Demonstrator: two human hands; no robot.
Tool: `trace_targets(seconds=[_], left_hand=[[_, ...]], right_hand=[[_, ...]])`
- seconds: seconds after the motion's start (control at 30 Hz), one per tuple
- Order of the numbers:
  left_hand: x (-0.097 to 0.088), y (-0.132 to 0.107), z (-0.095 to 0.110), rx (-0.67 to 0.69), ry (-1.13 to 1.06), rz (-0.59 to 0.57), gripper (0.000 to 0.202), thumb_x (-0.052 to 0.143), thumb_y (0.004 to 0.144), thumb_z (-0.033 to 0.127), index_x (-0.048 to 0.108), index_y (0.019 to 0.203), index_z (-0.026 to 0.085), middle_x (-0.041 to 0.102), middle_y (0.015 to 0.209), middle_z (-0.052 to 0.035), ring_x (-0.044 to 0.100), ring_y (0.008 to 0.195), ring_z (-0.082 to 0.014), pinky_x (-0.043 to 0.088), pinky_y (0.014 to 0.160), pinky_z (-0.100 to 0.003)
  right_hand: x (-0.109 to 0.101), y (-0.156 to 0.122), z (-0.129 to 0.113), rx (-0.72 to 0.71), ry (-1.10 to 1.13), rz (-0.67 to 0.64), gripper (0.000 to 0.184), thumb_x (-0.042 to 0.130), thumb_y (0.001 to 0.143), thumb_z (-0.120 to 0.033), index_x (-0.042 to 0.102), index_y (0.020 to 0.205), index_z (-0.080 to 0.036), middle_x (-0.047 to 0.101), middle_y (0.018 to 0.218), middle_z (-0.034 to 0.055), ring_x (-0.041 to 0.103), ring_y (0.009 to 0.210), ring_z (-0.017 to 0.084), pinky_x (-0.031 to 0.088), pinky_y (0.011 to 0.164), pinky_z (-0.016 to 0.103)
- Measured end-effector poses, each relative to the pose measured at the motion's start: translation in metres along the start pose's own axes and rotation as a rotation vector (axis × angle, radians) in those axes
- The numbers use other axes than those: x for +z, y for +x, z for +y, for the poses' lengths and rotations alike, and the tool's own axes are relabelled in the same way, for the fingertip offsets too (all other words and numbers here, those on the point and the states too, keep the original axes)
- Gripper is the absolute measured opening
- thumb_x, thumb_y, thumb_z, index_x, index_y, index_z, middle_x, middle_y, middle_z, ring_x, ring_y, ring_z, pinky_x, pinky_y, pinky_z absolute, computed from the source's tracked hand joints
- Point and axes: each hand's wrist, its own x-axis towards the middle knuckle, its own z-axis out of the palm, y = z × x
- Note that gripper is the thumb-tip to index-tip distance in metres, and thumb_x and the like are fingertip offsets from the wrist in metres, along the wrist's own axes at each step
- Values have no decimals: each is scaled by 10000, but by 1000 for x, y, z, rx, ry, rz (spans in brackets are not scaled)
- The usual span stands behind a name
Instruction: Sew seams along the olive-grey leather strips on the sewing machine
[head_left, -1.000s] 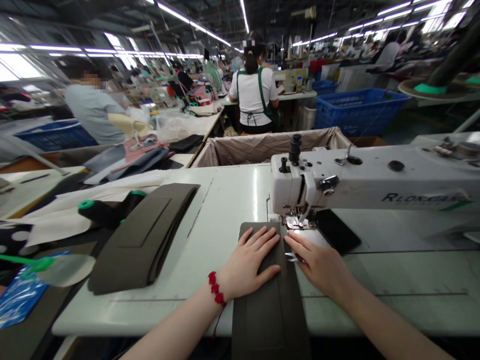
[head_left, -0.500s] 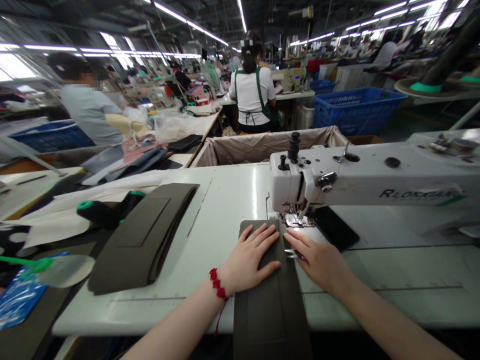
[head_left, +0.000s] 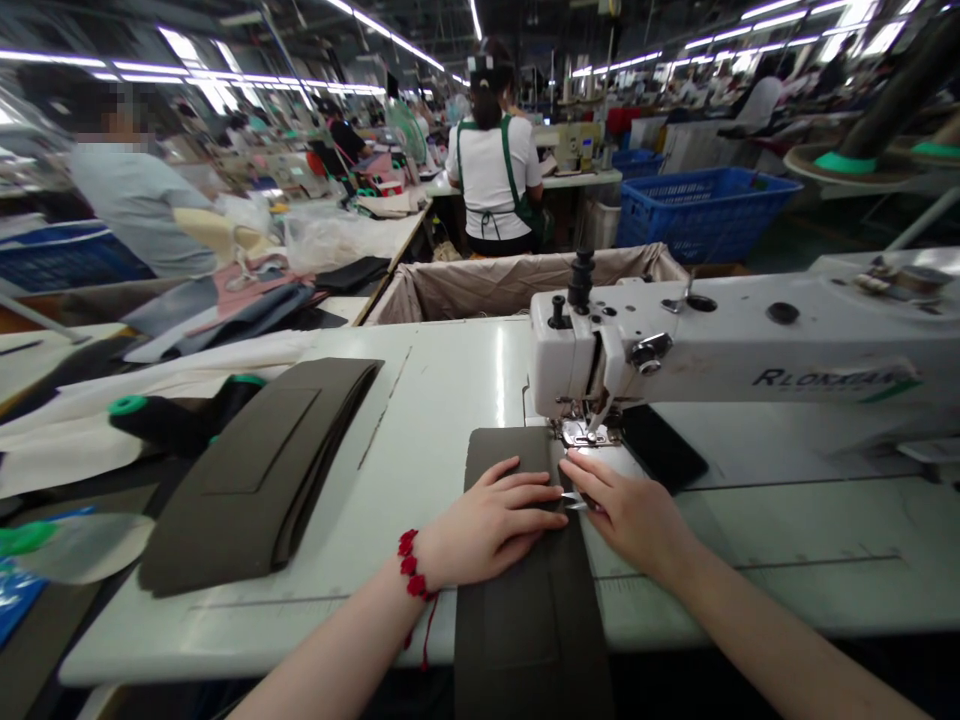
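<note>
A long dark olive fabric piece (head_left: 525,610) lies on the white table (head_left: 450,400), its far end under the presser foot (head_left: 585,432) of a white sewing machine (head_left: 750,350). My left hand (head_left: 487,520), with a red bead bracelet at the wrist, rests flat on the piece, fingers spread and pointing right. My right hand (head_left: 630,515) presses on the piece's right edge just before the foot. The tip of small metal snips (head_left: 574,497) pokes out from under its fingers.
A stack of matching olive pieces (head_left: 255,470) lies at the left, beside a black thread cone (head_left: 165,420). A black flat object (head_left: 664,445) sits under the machine arm. A lined bin (head_left: 517,280) and a blue crate (head_left: 697,205) stand behind. Two people (head_left: 495,180) (head_left: 139,205) work farther off.
Both hands and the olive piece have slid a little farther toward the presser foot. My left fingers have turned to the right, closer to my right hand.
</note>
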Motion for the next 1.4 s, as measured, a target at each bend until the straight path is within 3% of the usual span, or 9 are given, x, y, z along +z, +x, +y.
trace_targets(seconds=[0.17, 0.23, 0.47, 0.53, 0.67, 0.77, 0.93, 1.1, 1.4], left_hand=[[-2, -1, 4, -24, 5, 45, 573, 583, 841, 594, 531, 1318, 282, 479, 1430, -49, 337, 1380, -281, 111, 1192, -507], [-1, -1, 5, -15, 14, 54, 549, 579, 848, 585, 544, 1304, 281, 500, 1406, -58, 358, 1367, -281, 119, 1191, -510], [1, 1, 5, -69, 55, 81, 319, 447, 961, 255, 573, 1250, 301, 528, 1380, -9, 389, 1348, -203, 128, 1200, -471], [1, 1, 5, -97, 62, 92, 316, 479, 952, 332, 576, 1248, 280, 515, 1393, -33, 373, 1359, -227, 122, 1197, -490], [-1, 0, 5, -33, 48, 52, 568, 572, 854, 576, 526, 1318, 252, 467, 1431, -82, 331, 1381, -288, 97, 1190, -524], [-2, 0, 4, 59, 36, -5, 344, 496, 951, 346, 541, 1292, 339, 484, 1422, -9, 382, 1354, -223, 141, 1192, -468], [-2, 0, 3, 90, 44, -46, 517, 462, 874, 71, 523, 1313, 337, 465, 1439, 11, 385, 1349, -191, 202, 1178, -404], [1, 0, 2, 64, 82, -4, 512, 453, 887, 58, 551, 1287, 362, 490, 1415, 28, 405, 1324, -189, 281, 1126, -373], [1, 0, 5, -20, 97, 14, 358, 453, 947, 146, 566, 1254, 291, 556, 1330, 12, 485, 1168, -189, 385, 976, -344]], right_hand=[[0, 0, 0, -2, -1, 9, 581, 466, 864, -144, 422, 1425, -288, 417, 1487, 12, 623, 1092, 194, 549, 834, 329], [-1, 0, -1, 2, 1, 7, 576, 471, 864, -152, 429, 1421, -289, 426, 1480, 15, 635, 1069, 195, 556, 818, 331], [-2, 1, -1, -9, -1, 3, 560, 453, 878, -149, 429, 1421, -283, 415, 1486, 0, 619, 1102, 199, 557, 835, 339], [-2, 0, -1, -13, -1, 10, 569, 457, 870, -140, 431, 1420, -284, 417, 1485, 3, 614, 1111, 199, 555, 842, 334], [1, 0, 0, -15, 2, 29, 582, 477, 861, -141, 429, 1423, -289, 423, 1482, 8, 610, 1118, 200, 555, 845, 328], [1, 0, 1, -16, 5, 34, 565, 482, 872, -163, 434, 1421, -291, 436, 1473, 17, 624, 1092, 202, 559, 834, 328], [1, 0, 1, -13, -8, 16, 533, 454, 899, -183, 429, 1421, -290, 412, 1488, 0, 625, 1090, 200, 562, 819, 334], [1, -1, 1, -6, -8, 17, 543, 460, 892, -177, 429, 1421, -295, 408, 1491, 4, 622, 1094, 199, 555, 832, 327], [0, 0, -1, -1, 11, 6, 530, 468, 897, -176, 440, 1414, -286, 408, 1492, 1, 610, 1116, 200, 531, 901, 344]])
